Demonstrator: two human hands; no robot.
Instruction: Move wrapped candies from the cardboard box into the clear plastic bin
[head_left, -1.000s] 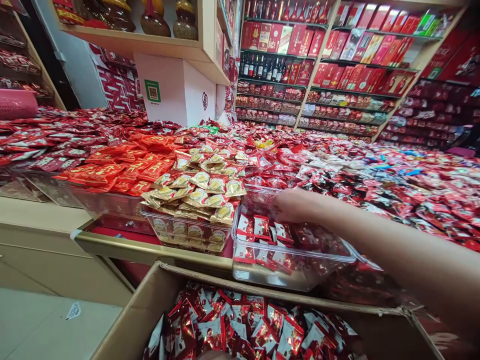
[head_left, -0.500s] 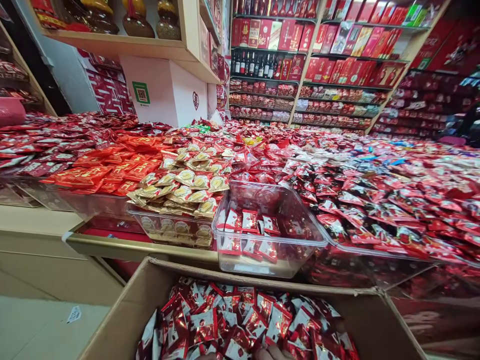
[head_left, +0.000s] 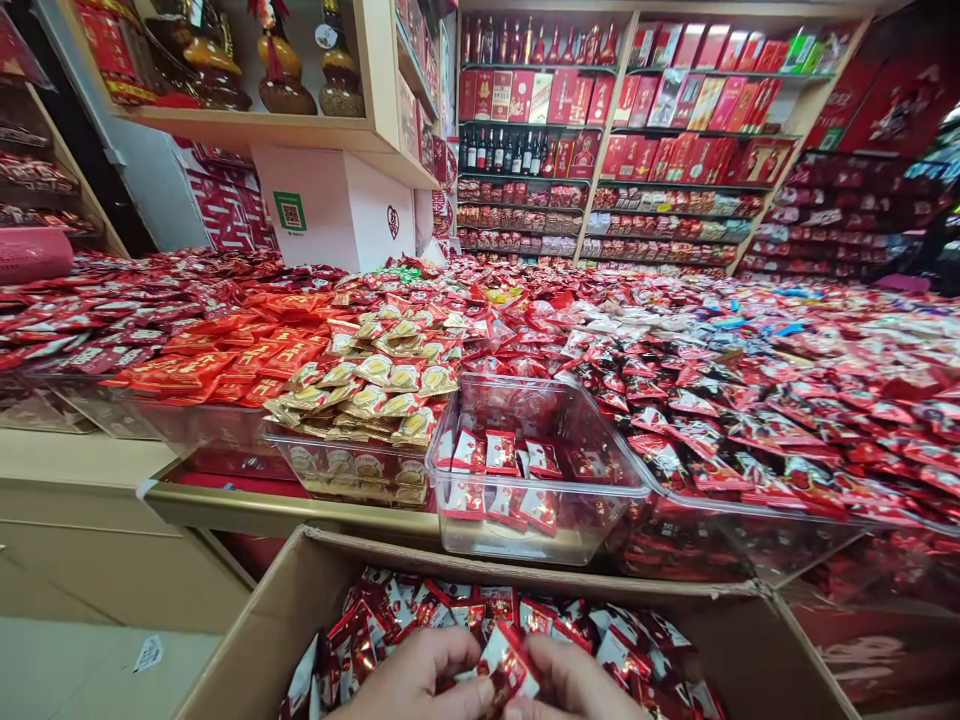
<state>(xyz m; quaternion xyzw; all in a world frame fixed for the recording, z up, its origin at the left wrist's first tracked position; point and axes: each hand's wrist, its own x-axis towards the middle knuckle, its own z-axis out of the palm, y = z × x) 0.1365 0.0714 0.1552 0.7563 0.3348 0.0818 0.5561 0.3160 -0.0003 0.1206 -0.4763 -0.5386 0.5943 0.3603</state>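
Both hands are low in the view, over a cardboard box [head_left: 247, 630] full of red and white candy packets [head_left: 360, 640]. My left hand [head_left: 435, 675] has its thumb and fingers closed on the left side of one red and white packet [head_left: 506, 658]. From the right, my right hand [head_left: 570, 680] pinches the same packet between thumb and finger. Behind the box, a clear plastic bin [head_left: 544, 515] holds several similar packets in small rows, mostly at its left side.
Gold-wrapped candies [head_left: 375, 390] fill the bin left of the clear one, with orange-red packets [head_left: 217, 355] beyond. Piled red and black packets [head_left: 720, 420] lie to the right. A gold counter edge [head_left: 285, 508] runs behind the box; shelves [head_left: 596, 150] stand at the back.
Both hands have risen into view from the bottom edge, now with a packet between them. The surroundings sit slightly lower in the picture.
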